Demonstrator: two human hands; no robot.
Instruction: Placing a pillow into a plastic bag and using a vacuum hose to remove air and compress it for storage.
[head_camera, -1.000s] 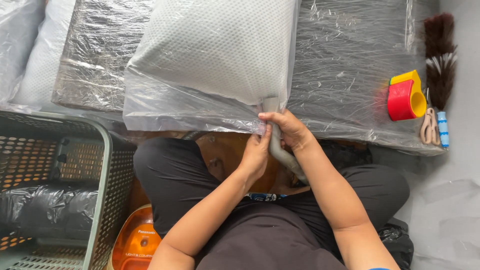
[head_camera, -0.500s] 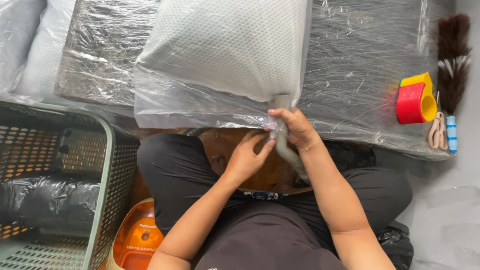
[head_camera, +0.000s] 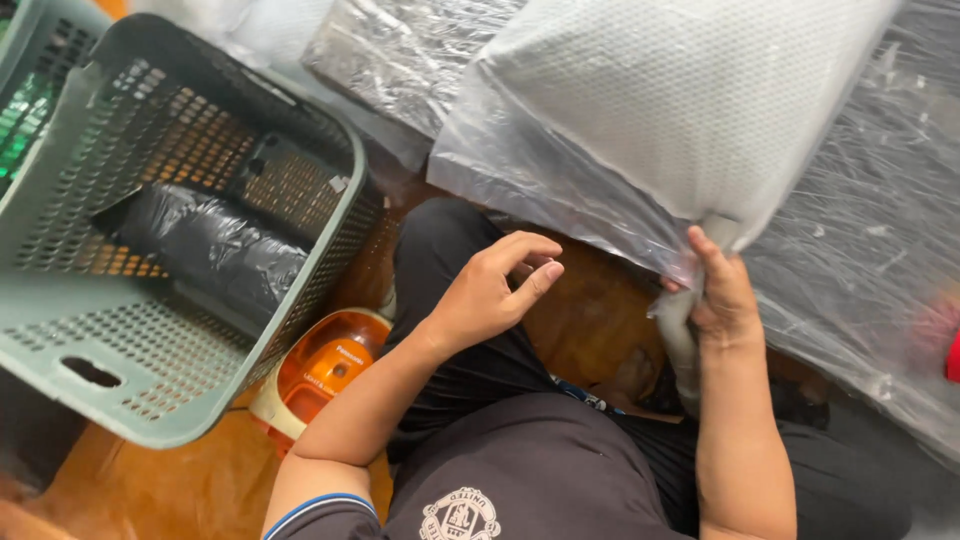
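Plastic film around the white pillow could tear or slip if I tug its bunched corner too hard. My right hand, below the pillow, has its grip closed on that gathered corner. My left hand, left of the pillow, hangs half-curled, holding nothing. Farther left sits the grey basket.

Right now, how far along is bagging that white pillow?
Looks done: the white pillow sits inside its clear plastic bag. In hand: the right hand grips a grey hose at the bag's gathered corner, while the left hand hovers free over the lap. Left: that corner shows no seal or tie, so closing it probably remains.
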